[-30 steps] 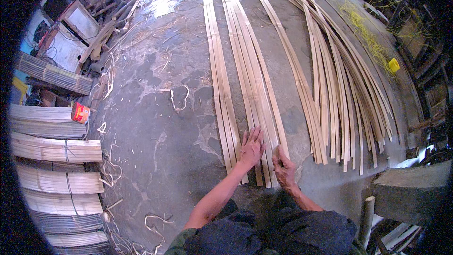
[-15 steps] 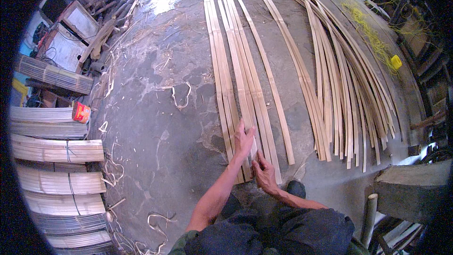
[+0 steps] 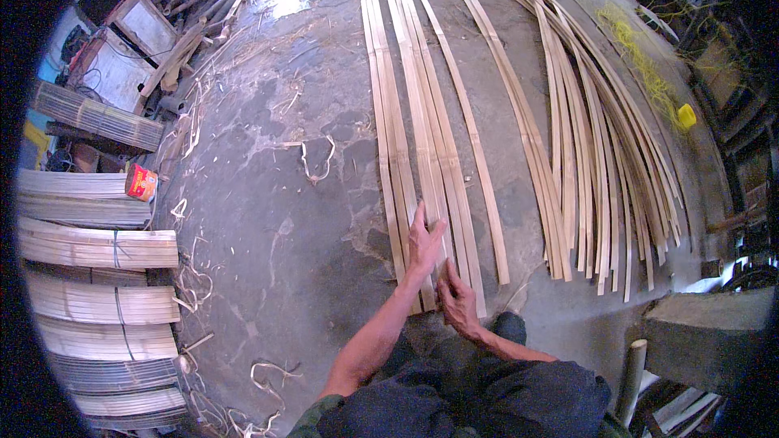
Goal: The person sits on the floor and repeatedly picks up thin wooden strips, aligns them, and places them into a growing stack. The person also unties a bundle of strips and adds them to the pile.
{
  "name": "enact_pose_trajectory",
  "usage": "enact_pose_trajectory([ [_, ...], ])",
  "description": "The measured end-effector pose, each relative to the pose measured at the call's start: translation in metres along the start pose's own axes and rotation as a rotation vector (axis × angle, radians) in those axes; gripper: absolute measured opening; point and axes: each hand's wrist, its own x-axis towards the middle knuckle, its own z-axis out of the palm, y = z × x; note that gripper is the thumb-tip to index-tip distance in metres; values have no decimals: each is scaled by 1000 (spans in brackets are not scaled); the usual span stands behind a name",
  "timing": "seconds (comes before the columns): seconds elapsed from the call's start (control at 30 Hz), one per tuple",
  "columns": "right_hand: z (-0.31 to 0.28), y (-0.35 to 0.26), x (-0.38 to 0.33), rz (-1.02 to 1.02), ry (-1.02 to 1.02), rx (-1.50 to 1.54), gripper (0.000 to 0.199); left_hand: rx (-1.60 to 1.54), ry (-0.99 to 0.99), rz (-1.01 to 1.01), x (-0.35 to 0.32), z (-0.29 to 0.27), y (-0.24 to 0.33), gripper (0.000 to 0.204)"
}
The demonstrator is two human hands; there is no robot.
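Left hand (image 3: 423, 245) flat, fingers spread on bamboo strips (image 3: 422, 146); right hand (image 3: 458, 302) curled, pinching one strip's end; sharp edges may cut skin; strips may slide out of line.

Both hands (image 3: 442, 276) press flat bamboo strips (image 3: 422, 130) on floor (image 3: 268, 219).

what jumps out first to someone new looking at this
First, the long pale bamboo strips laid side by side down the middle of the grey concrete floor, with a bigger fanned pile of strips to the right. Then the left hand and right hand pressing on the strips' near ends. Tied bundles of slats stack along the left edge.
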Motion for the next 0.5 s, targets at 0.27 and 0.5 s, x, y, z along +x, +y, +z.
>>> enact_pose_trajectory([
  [0.27, 5, -4, 15, 60, -87, 63, 57, 163, -25, -71, 5, -7, -4, 62],
  [0.5, 7, -17, 6, -127, -171, -5, 57, -642, -179, -244, 4, -14, 10, 33],
])
